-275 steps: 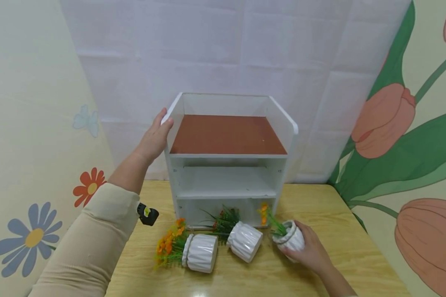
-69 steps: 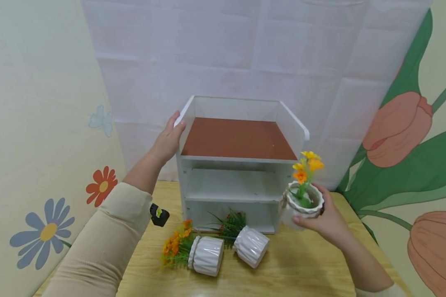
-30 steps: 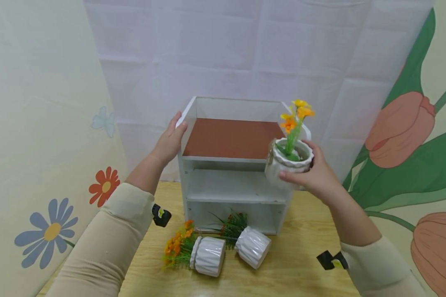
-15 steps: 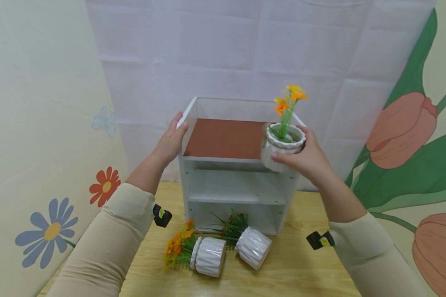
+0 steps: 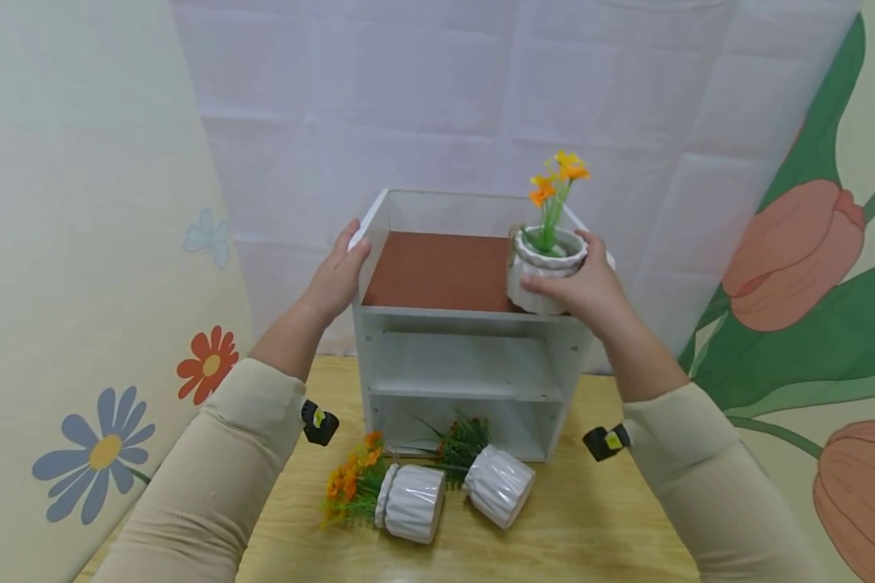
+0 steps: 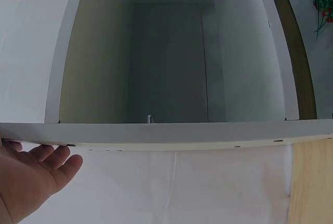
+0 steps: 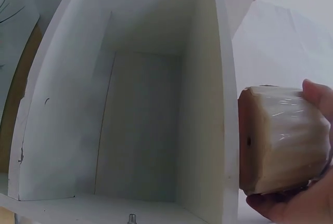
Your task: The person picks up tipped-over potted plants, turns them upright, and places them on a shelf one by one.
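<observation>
My right hand (image 5: pixel 585 285) grips a white ceramic flower pot (image 5: pixel 537 279) with orange and yellow flowers, upright at the right front of the brown top of a small white shelf unit (image 5: pixel 463 311). In the right wrist view the pot's base (image 7: pixel 251 143) shows at the edge of that top, with fingers and thumb round its sides. My left hand (image 5: pixel 333 275) holds the front edge of the unit's left side panel; in the left wrist view its fingers (image 6: pixel 65 168) lie against the outer face. The far side of the held pot is hidden.
Two more white flower pots lie on their sides on the wooden table (image 5: pixel 554 551): one with orange flowers (image 5: pixel 411 504), one with red-dotted greenery (image 5: pixel 499 486) reaching into the lowest compartment. A white cloth (image 5: pixel 445 97) hangs behind; flower-painted walls flank the table.
My right hand has lifted the pot from the table, turned it upright and carried it up and leftward to the unit's top. My left hand keeps its hold on the side panel.
</observation>
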Available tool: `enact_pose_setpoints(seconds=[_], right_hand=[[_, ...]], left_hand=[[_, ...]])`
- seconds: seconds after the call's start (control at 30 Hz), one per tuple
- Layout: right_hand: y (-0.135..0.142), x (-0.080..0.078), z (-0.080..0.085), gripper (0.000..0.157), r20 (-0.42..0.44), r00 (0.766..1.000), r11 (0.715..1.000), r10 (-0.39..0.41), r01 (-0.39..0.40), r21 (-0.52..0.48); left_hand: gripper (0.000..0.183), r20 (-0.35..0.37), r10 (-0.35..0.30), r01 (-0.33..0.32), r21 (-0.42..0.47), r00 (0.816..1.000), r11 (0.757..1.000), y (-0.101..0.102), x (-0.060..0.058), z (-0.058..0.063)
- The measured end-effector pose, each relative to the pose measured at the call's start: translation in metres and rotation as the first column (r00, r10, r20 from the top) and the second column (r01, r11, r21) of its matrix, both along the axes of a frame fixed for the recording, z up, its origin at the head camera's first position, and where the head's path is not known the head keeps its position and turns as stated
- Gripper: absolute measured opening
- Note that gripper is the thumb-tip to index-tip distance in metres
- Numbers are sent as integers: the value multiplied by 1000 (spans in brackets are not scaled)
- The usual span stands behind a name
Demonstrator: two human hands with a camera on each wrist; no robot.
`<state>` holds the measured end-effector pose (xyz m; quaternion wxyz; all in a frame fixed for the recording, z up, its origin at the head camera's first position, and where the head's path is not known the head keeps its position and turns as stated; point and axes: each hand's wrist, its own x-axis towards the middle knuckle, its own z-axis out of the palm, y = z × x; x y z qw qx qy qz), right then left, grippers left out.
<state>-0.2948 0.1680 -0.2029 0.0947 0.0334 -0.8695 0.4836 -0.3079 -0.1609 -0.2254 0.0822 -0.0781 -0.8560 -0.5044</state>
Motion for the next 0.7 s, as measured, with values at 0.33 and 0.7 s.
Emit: enact_pose_setpoints(seconds=[0.33,0.7], right_hand=[[-9,-18,1,117,-2,999,999,-44,44,-23],[-19,-36,-1,117,-8,990,990,-143,143,-8]], left_hand=[[63,-1,-1,1,7,1000,1000,-1,0,0],[62,-1,3,-3,15,1000,1000,-3,-1,-2]])
